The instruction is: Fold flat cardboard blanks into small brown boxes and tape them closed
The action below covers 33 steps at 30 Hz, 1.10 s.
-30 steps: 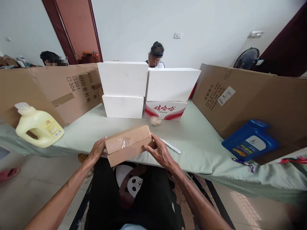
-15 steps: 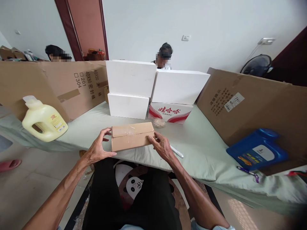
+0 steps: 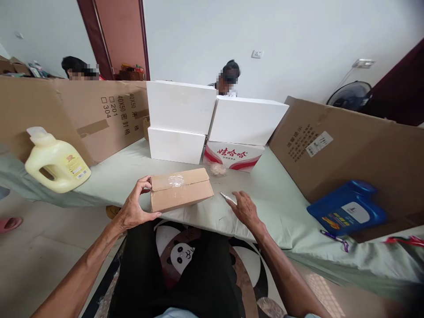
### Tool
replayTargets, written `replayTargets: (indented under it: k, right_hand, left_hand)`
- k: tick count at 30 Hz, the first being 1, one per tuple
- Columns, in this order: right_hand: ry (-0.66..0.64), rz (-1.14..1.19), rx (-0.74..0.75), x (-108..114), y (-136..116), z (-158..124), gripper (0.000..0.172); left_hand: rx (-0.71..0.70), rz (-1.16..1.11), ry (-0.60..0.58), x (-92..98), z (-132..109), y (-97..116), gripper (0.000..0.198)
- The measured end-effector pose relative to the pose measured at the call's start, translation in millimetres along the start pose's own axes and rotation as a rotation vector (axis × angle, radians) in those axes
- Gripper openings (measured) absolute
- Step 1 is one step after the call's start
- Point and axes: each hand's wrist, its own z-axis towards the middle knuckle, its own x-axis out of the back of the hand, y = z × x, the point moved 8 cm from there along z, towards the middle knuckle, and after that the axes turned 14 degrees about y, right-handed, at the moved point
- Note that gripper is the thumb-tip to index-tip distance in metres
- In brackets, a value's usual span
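Observation:
My left hand (image 3: 135,206) grips the left end of a small brown cardboard box (image 3: 182,196), its fingers behind the corner and its thumb along the lower front. The box sits at the near table edge, with a seam and shiny clear tape on its top. My right hand (image 3: 245,207) is off the box, to its right, closed over a slim white utility knife (image 3: 228,197). The knife's pointed tip sticks out toward the box; most of its handle is hidden under the hand. Behind the box lies a crumpled clump of clear tape (image 3: 217,169).
White boxes (image 3: 180,106) are stacked at the back, one with red print (image 3: 233,156). Large cardboard panels stand left (image 3: 99,119) and right (image 3: 351,150). A yellow jug (image 3: 58,161), a blue bottle (image 3: 347,206) and a purple pen-like item (image 3: 334,238) are nearby. Two people sit beyond.
My right hand has let go of the box's right end and moved right, onto the knife. The left hand still holds the box, which has turned slightly.

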Motion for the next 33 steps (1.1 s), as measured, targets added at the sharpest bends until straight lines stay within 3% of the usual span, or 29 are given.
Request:
replayTargets:
  k: [3, 6, 10, 13, 15, 18, 21, 24, 28, 33]
  right_hand:
    - [-0.129, -0.134, -0.048, -19, 30, -15, 0.014]
    - [-0.122, -0.121, -0.088, -24, 39, -23, 0.003]
    - [-0.040, -0.037, -0.128, -17, 40, -22, 0.012]
    - [0.041, 0.049, -0.166, 1, 35, -13, 0.027]
    - [0.133, 0.189, -0.157, 24, 18, -6, 0.036]
    - [0.208, 0.505, -0.036, 63, -31, 1, 0.040]
    - [0.038, 0.648, 0.147, 84, -90, -1, 0.039]
    - [-0.065, 0.644, 0.297, 97, -129, -5, 0.037]
    - [-0.117, 0.609, 0.403, 103, -148, -6, 0.038]
    - [-0.133, 0.577, 0.415, 106, -153, -4, 0.040]
  left_hand:
    - [-0.024, 0.018, 0.000, -0.6, -2, 5, 0.073]
    - [-0.034, 0.031, -0.005, -0.8, -4, 9, 0.070]
    - [-0.021, 0.046, -0.016, 0.0, -7, 10, 0.068]
    - [-0.015, 0.040, -0.015, -0.2, -9, 9, 0.066]
    - [-0.019, 0.035, -0.017, -1.4, -10, 11, 0.066]
    - [-0.023, 0.042, -0.018, -2.9, -10, 15, 0.066]
    - [-0.031, 0.067, -0.023, -3.5, -10, 18, 0.066]
    - [-0.053, 0.079, -0.026, -3.6, -11, 22, 0.066]
    - [-0.082, 0.077, -0.030, -4.7, -11, 29, 0.064]
    - [-0.072, 0.070, -0.052, -7.5, -11, 33, 0.065]
